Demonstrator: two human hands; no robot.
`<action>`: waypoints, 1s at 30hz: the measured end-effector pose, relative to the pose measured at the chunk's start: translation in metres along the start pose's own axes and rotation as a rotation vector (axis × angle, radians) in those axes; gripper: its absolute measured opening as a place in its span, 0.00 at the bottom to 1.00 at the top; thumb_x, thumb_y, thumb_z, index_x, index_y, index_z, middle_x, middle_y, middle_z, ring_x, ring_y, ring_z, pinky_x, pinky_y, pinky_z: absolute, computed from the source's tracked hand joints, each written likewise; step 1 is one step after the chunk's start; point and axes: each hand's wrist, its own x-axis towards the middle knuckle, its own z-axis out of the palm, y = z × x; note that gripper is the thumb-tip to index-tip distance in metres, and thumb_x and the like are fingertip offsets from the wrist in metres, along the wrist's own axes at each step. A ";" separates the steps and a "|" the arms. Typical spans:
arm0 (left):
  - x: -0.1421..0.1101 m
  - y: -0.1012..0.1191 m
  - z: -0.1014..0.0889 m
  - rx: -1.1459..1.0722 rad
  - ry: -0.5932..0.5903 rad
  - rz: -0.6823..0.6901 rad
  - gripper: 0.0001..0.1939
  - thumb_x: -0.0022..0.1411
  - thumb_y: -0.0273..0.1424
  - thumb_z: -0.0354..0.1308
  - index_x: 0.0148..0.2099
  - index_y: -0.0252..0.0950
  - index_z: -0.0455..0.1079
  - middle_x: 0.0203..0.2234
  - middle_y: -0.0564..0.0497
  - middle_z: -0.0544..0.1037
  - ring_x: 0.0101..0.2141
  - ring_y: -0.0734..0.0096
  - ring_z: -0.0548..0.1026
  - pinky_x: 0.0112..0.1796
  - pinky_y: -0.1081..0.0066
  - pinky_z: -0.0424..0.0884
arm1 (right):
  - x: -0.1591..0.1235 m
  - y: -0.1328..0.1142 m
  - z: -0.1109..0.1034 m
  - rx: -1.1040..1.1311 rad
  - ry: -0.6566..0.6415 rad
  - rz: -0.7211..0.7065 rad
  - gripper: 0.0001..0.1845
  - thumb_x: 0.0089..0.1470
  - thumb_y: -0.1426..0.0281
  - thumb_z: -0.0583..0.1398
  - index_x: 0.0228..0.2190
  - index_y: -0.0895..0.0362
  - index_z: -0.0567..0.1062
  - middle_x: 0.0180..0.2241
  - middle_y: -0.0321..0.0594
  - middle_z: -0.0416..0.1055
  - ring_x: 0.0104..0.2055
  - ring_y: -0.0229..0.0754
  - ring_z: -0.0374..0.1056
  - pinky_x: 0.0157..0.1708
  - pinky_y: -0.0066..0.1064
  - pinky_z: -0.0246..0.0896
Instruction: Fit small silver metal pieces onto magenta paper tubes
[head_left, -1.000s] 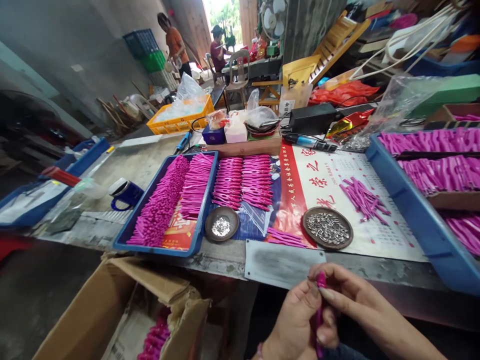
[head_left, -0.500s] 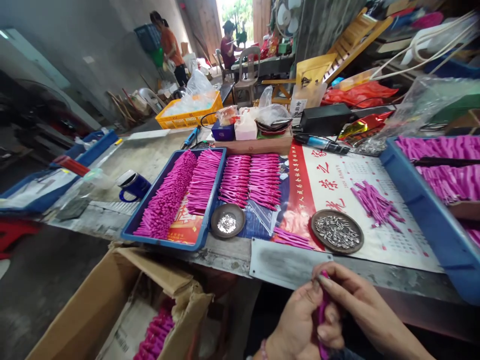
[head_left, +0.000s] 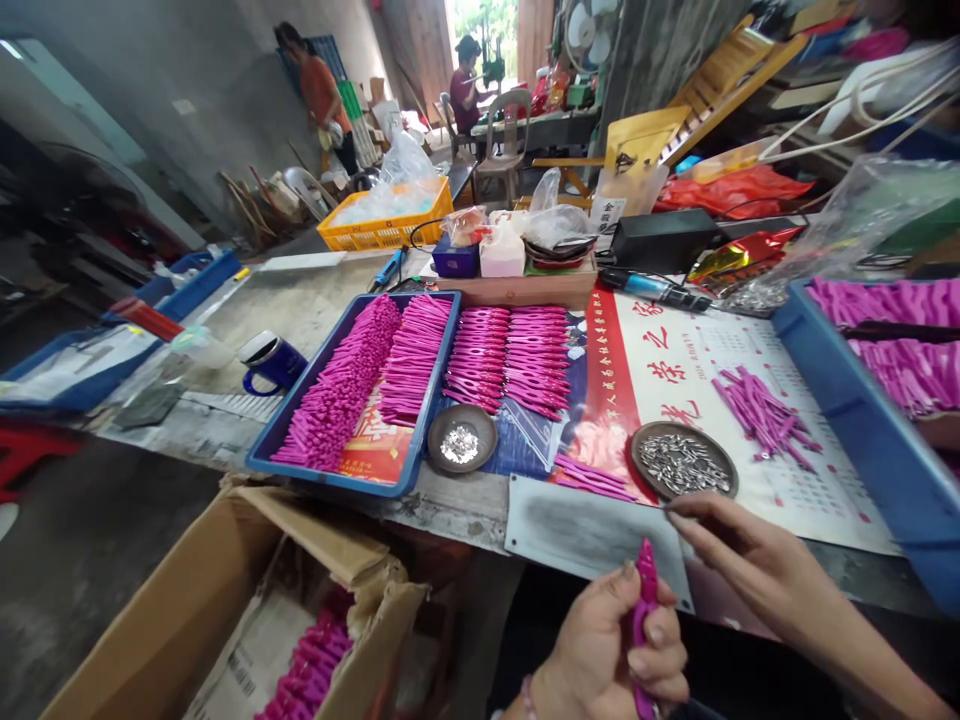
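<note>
A bare left hand (head_left: 592, 640) grasps a magenta plier-shaped piece (head_left: 646, 585) upright above the near edge of a cluttered worktable (head_left: 244, 305), while the right hand (head_left: 750, 545), apart from the piece, reaches to the near side of a round dish (head_left: 733, 480) of small metal parts (head_left: 679, 463); whether its fingertips pinch anything cannot be told. A smudged metal plate (head_left: 585, 530) lies at the table's edge, beside a few magenta strips (head_left: 596, 478). A loose magenta heap (head_left: 765, 415) rests on a red-and-white printed sheet (head_left: 829, 490), between the dish and a blue bin (head_left: 862, 430) loaded with more magenta pieces. To the left, two stacked columns (head_left: 506, 360) of magenta pieces stand next to a blue tray (head_left: 330, 483) filled with slender rods (head_left: 345, 385); a small bowl (head_left: 487, 440) of shiny bits (head_left: 459, 444) sits just beside the tray, and a dark blue mug (head_left: 276, 365) on its far side. Below the table, an open cardboard box (head_left: 142, 620) holds more magenta pieces. Across the gray-walled room, a person in orange (head_left: 321, 95) stands and another person in a dark red top (head_left: 463, 95) sits near a bright opening (head_left: 484, 22), with a plastic chair (head_left: 506, 145) and a fan (head_left: 589, 35) nearby.
</note>
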 end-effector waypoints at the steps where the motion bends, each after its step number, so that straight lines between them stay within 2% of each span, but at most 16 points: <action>1: -0.001 0.000 0.000 -0.007 -0.002 -0.002 0.16 0.54 0.40 0.66 0.34 0.32 0.69 0.16 0.61 0.63 0.12 0.85 0.49 0.17 0.79 0.41 | 0.008 0.008 -0.007 -0.121 0.032 -0.056 0.17 0.56 0.53 0.57 0.35 0.54 0.75 0.32 0.42 0.76 0.32 0.48 0.72 0.31 0.34 0.67; 4: -0.002 0.000 -0.002 -0.019 0.002 -0.006 0.15 0.54 0.39 0.66 0.34 0.31 0.69 0.16 0.60 0.63 0.12 0.86 0.50 0.17 0.79 0.41 | 0.034 0.032 -0.023 -0.454 0.053 -0.105 0.17 0.58 0.57 0.53 0.38 0.56 0.73 0.37 0.47 0.75 0.36 0.51 0.74 0.35 0.38 0.67; 7: -0.003 0.000 -0.003 -0.027 0.014 0.007 0.15 0.53 0.39 0.66 0.34 0.31 0.70 0.16 0.60 0.63 0.12 0.86 0.51 0.17 0.79 0.41 | 0.054 0.047 -0.027 -0.762 -0.026 -0.069 0.15 0.58 0.63 0.52 0.40 0.58 0.72 0.38 0.49 0.74 0.38 0.53 0.74 0.34 0.38 0.65; 10: -0.003 0.000 -0.002 -0.026 0.023 0.021 0.17 0.50 0.39 0.69 0.34 0.32 0.70 0.16 0.61 0.63 0.12 0.86 0.50 0.17 0.79 0.40 | 0.066 0.050 -0.022 -0.868 -0.079 -0.039 0.09 0.57 0.68 0.53 0.35 0.57 0.72 0.35 0.49 0.74 0.35 0.53 0.73 0.28 0.35 0.61; 14: -0.001 -0.001 0.001 0.008 0.063 0.031 0.18 0.47 0.41 0.70 0.33 0.33 0.70 0.15 0.61 0.63 0.11 0.86 0.49 0.16 0.78 0.39 | 0.074 0.045 -0.017 -0.862 -0.077 -0.031 0.08 0.57 0.72 0.52 0.30 0.57 0.70 0.31 0.47 0.74 0.32 0.50 0.73 0.25 0.33 0.55; 17: 0.002 -0.003 0.003 0.045 0.092 0.021 0.18 0.47 0.42 0.70 0.32 0.34 0.70 0.14 0.61 0.62 0.11 0.85 0.49 0.17 0.78 0.39 | 0.076 0.043 -0.019 -0.810 -0.072 -0.043 0.10 0.57 0.71 0.52 0.27 0.55 0.70 0.28 0.45 0.74 0.29 0.49 0.73 0.23 0.32 0.53; 19: 0.005 -0.005 0.003 0.065 0.095 0.015 0.18 0.48 0.42 0.70 0.32 0.34 0.71 0.14 0.61 0.62 0.11 0.84 0.50 0.17 0.77 0.39 | 0.074 0.043 -0.021 -0.752 -0.048 -0.067 0.11 0.58 0.70 0.51 0.28 0.55 0.71 0.28 0.45 0.75 0.30 0.49 0.73 0.24 0.33 0.56; 24: 0.015 -0.013 0.004 0.091 0.073 0.000 0.21 0.45 0.44 0.71 0.31 0.33 0.71 0.14 0.61 0.63 0.10 0.84 0.50 0.16 0.76 0.38 | 0.065 0.047 -0.028 -0.554 0.064 -0.140 0.16 0.60 0.66 0.47 0.36 0.55 0.73 0.37 0.48 0.78 0.38 0.50 0.75 0.36 0.37 0.66; 30: 0.022 -0.022 0.010 0.124 0.106 -0.012 0.21 0.45 0.44 0.71 0.31 0.33 0.71 0.14 0.61 0.64 0.10 0.85 0.51 0.17 0.76 0.37 | 0.044 0.034 -0.036 -0.236 0.121 -0.120 0.16 0.57 0.60 0.52 0.36 0.55 0.75 0.35 0.45 0.80 0.36 0.52 0.76 0.36 0.40 0.69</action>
